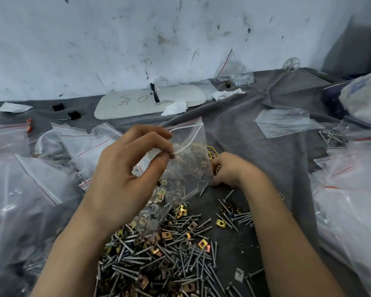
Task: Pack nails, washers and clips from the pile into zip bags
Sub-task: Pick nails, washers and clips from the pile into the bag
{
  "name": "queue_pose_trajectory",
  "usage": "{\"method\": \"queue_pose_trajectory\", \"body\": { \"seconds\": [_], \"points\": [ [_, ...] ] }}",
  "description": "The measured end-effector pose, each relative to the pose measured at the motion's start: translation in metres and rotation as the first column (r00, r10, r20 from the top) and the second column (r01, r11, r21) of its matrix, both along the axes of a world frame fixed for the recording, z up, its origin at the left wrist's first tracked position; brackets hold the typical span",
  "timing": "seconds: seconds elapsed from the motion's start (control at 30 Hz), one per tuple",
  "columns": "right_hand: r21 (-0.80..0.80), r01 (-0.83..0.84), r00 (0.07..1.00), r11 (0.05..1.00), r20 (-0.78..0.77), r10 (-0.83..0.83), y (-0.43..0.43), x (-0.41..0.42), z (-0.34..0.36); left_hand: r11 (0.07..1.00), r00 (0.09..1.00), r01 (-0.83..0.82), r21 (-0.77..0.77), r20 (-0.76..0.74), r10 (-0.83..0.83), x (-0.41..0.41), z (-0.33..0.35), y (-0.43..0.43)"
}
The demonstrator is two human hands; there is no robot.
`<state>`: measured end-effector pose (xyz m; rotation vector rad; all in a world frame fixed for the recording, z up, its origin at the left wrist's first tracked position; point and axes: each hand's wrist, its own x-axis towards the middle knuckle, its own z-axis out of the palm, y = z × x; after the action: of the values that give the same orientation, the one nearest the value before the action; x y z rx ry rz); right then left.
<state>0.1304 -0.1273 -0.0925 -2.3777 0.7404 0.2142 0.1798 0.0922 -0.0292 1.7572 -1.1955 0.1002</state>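
- Right now you are filling: the pile (169, 254) of nails, washers and clips is lying nearest you on the cloth (266, 146).
- Just above it, the bag (186, 166) is hanging with a few pieces sitting in its bottom.
- Your left hand (124, 168) is pinching the bag's mouth between thumb and fingers, wrist raised.
- Your right hand (229, 170) is reaching down beside the bag, its fingers hiding; whether it is holding anything, I cannot tell.
- The next move is probably calling for a wider mouth and another pinch of parts.
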Motion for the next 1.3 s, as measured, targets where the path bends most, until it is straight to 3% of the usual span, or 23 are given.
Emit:
{"method": "queue_pose_trajectory", "body": {
  "seconds": [0.13,0.23,0.33,0.43,0.53,0.63,0.7,0.9,0.97,1.03,1.1,1.17,1.3],
  "points": [
    [0.038,-0.008,1.000,0.999,0.014,0.007,-0.002,-0.002,0.003,1.000,1.000,0.003,0.009,-0.004,-0.003,0.000,-0.001,-0.001],
    [0.273,0.055,0.942,0.960,0.305,-0.141,-0.002,-0.011,0.024,1.000,1.000,0.007,0.014,0.000,-0.007,-0.001,-0.001,-0.001],
    [0.388,-0.051,0.704,0.920,0.667,-0.242,0.005,-0.022,0.055,1.000,1.000,0.006,0.014,-0.003,-0.006,-0.001,-0.001,0.000],
    [0.387,-0.212,0.500,0.897,0.832,-0.241,0.019,-0.032,0.083,1.000,1.000,0.017,0.018,0.003,-0.017,-0.003,-0.001,-0.002],
    [0.254,-0.237,0.478,0.938,0.871,-0.115,0.036,-0.038,0.097,0.999,1.000,0.028,0.029,0.012,-0.029,-0.005,-0.001,-0.003],
    [0.082,-0.186,0.571,0.979,0.820,0.040,0.046,-0.037,0.101,0.999,0.999,0.029,0.030,0.024,-0.030,-0.005,0.000,-0.003],
    [0.061,-0.192,0.594,0.979,0.802,0.067,0.047,-0.037,0.100,0.999,0.999,0.031,0.027,0.023,-0.032,-0.005,0.000,-0.003],
    [0.280,-0.116,0.445,0.953,0.872,-0.202,0.030,-0.027,0.087,1.000,1.000,0.027,-0.004,0.012,-0.027,-0.004,-0.001,-0.003],
    [0.344,-0.036,0.498,0.938,0.820,-0.281,0.020,-0.014,0.067,1.000,1.000,0.017,-0.010,0.015,-0.017,-0.004,-0.001,-0.003],
    [0.260,0.088,0.755,0.962,0.613,-0.235,0.011,-0.005,0.041,1.000,1.000,0.012,-0.014,0.013,-0.012,-0.004,-0.001,-0.003],
    [0.162,0.052,0.957,0.985,0.274,-0.096,0.008,0.000,0.016,1.000,1.000,0.008,-0.013,0.012,-0.007,-0.004,0.000,-0.003],
    [0.182,0.004,0.994,0.983,0.107,-0.023,0.009,0.003,-0.001,1.000,1.000,0.005,-0.009,0.013,-0.005,-0.003,0.000,-0.002],
    [0.015,0.024,0.993,1.000,0.111,-0.026,0.014,0.011,-0.008,1.000,1.000,0.003,0.000,0.020,-0.003,-0.002,0.000,-0.002]
  ]
}}
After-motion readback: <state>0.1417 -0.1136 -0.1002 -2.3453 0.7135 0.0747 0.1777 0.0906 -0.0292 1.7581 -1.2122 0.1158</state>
